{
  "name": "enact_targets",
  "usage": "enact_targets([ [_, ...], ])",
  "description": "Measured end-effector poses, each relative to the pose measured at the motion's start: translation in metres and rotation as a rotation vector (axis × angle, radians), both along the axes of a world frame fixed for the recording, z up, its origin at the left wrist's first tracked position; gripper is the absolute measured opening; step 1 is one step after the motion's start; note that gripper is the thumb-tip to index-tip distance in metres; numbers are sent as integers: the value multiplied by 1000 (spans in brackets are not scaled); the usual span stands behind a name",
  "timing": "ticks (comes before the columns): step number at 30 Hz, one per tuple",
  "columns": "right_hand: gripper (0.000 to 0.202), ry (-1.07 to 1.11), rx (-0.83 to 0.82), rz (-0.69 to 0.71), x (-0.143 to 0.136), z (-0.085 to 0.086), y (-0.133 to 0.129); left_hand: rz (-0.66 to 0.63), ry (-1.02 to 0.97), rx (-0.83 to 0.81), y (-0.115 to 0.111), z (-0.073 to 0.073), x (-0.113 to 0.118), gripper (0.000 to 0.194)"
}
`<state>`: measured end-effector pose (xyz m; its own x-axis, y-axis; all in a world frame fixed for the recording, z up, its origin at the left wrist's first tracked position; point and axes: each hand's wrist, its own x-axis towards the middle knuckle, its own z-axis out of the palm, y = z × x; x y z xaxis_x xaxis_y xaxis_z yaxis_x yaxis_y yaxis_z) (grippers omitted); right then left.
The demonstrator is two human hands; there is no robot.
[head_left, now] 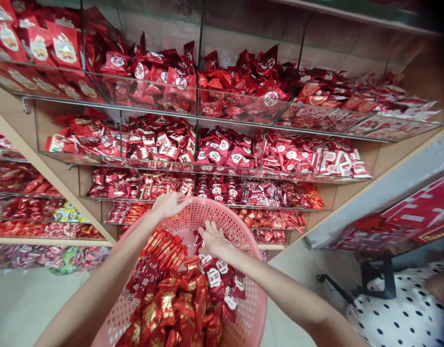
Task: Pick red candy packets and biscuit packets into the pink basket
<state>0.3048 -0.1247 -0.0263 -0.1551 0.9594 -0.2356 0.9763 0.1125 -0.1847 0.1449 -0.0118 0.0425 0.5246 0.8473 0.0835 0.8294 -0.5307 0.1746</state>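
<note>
Candy shelves, basket point(239, 231) rim tilted forward

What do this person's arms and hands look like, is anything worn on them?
Both arms are bare as far as the picture shows: no sleeves, gloves, watch or bracelet. The left hand and right hand show no rings that I can make out.

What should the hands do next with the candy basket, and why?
Probably lift the right hand out, gripping some red packets. It is already down inside the pink basket touching them, while the left hand holds the far rim beside the shelves.
</note>
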Motion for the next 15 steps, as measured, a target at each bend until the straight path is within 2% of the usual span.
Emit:
enact_targets([
  [5, 67, -17, 10, -2, -6, -6, 5, -5, 6, 4, 0, 0, 0, 65],
  [9, 63, -8, 6, 13, -3, -7, 4, -1, 0, 1, -1, 1, -1, 64],
  [12, 59, 42, 62, 41, 2, -2, 4, 5, -6, 0, -2, 4, -2, 64],
  [15, 55, 138, 114, 19, 6, 14, 7, 4, -14, 3, -4, 5, -2, 63],
])
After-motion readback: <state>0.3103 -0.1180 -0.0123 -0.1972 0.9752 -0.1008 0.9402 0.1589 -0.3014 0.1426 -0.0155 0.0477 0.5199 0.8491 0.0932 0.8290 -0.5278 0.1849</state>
